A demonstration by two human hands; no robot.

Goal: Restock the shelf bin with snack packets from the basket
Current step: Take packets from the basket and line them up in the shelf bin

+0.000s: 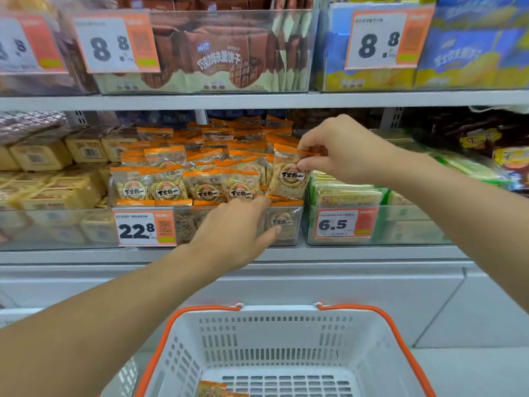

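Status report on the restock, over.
Right hand pinches packet top, left hand steadies its bottom. Packet at bin right end. Basket nearly empty.

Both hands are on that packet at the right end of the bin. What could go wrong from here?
1. The packet stands tilted at the bin's right edge; released so, it may tip toward the green packs.
2. The left hand reaches across the front row and could knock it.
3. The right hand pinches only the top seal, a weak hold.
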